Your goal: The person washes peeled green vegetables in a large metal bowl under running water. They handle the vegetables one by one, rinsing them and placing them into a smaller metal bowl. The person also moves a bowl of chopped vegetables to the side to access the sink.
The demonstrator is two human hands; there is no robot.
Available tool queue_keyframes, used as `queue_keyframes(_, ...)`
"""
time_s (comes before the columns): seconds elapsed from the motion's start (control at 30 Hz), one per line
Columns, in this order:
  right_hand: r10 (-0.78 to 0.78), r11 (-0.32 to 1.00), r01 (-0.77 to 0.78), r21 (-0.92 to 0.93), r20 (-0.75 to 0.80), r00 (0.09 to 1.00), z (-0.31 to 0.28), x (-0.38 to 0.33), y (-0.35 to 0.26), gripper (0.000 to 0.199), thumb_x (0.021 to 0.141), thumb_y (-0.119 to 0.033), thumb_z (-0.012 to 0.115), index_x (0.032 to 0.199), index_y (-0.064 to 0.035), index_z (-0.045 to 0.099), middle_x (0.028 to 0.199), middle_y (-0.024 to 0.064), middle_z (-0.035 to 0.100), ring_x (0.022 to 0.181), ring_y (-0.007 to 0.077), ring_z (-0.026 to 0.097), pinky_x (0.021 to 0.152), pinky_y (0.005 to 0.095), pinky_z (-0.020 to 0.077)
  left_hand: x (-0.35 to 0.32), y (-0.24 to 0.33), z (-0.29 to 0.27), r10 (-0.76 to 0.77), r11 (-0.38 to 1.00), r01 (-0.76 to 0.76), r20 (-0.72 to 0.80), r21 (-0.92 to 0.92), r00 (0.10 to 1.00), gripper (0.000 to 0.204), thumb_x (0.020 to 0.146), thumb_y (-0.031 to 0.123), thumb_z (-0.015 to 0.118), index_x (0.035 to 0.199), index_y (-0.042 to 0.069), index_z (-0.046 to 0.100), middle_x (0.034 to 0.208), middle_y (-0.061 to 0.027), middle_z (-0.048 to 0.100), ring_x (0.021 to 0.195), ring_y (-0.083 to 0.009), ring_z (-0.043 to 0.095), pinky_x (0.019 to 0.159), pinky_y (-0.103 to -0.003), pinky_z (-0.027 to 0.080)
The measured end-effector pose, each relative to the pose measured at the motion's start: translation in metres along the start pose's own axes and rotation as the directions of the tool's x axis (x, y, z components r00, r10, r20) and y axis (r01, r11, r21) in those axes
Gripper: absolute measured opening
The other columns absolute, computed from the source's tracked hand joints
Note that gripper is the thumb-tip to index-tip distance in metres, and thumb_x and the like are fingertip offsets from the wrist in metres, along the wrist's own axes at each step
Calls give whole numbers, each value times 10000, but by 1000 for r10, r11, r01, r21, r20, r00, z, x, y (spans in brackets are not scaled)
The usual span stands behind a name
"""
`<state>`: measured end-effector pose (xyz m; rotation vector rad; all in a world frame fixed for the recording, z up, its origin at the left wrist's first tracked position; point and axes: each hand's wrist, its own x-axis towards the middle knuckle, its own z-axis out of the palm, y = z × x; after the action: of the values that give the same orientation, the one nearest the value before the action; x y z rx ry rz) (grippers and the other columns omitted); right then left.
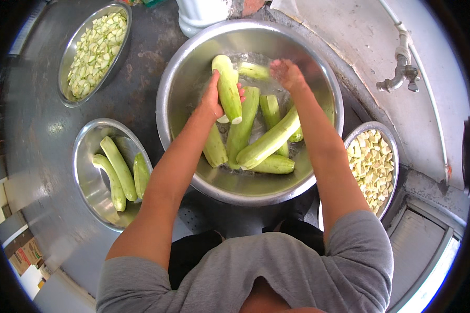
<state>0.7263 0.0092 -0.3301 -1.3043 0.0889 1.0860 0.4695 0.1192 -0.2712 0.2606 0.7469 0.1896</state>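
Note:
In a large steel basin (168, 99) with water in it, several pale green zucchini (273, 140) lie across one another. My left hand (214, 96) is closed around one zucchini (227, 88), lifted over the basin and tilted, its lower end toward me. The fingertips show on its far side. On the right, inside the rim, my right hand (287, 75) is blurred by motion. Its fingers appear stretched out, and nothing shows in them. Closest to it is a zucchini (254, 70) lying in the water at the back.
At left, a steel bowl (89, 201) holds three zucchini; behind it, another bowl (68, 99) carries chopped pieces. A bowl of pale cut chunks (371, 167) stands beside my right arm. A white container (196, 18) is behind the basin. A tap (399, 75) juts from the right wall.

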Motion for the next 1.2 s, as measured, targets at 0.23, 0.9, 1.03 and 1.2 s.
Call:
queue_keyframes(0.23, -445, 236, 765, -600, 633, 634, 128, -213, -2, 296, 832, -179, 543, 1011, 45, 615, 1091, 147, 626, 1132, 318, 523, 1005, 435, 392, 26, -14, 5, -3, 999, 5, 40, -34, 999, 763, 871, 695, 314, 1184, 23, 495, 1141, -156, 555, 1010, -292, 562, 943, -421, 443)
queue_keyframes(0.9, -344, -250, 521, -816, 578, 740, 39, 8, 57, 736, 695, -362, 686, 1321, -104, 397, 1360, 130, 446, 1264, 324, 404, 1000, 417, 394, -275, 92, -44, 540, 121, -84, 6, 989, 842, 636, 795, 269, 693, 1302, 5, 413, 1079, -158, 601, 981, -224, 583, 851, -345, 470)
queue_keyframes(1.03, -96, -151, 329, -932, 345, 934, 60, -28, -1, 725, 691, -375, 672, 1314, -157, 371, 1306, 145, 458, 1275, 328, 376, 1028, 434, 370, -337, 92, -164, 827, -177, 378, -70, 909, 558, 649, 772, 252, 704, 1294, -3, 415, 1154, -225, 561, 1043, -354, 566, 915, -405, 433)
queue_keyframes(1.2, -275, -228, 302, -926, 358, 892, 41, -21, 26, 733, 673, -299, 701, 1323, -125, 412, 1168, 181, 569, 1101, 337, 547, 957, 418, 438, -321, 86, -264, 820, -483, 527, 151, 699, 551, 587, 790, 199, 677, 1278, -13, 430, 1171, -249, 545, 1094, -410, 520, 943, -451, 403)
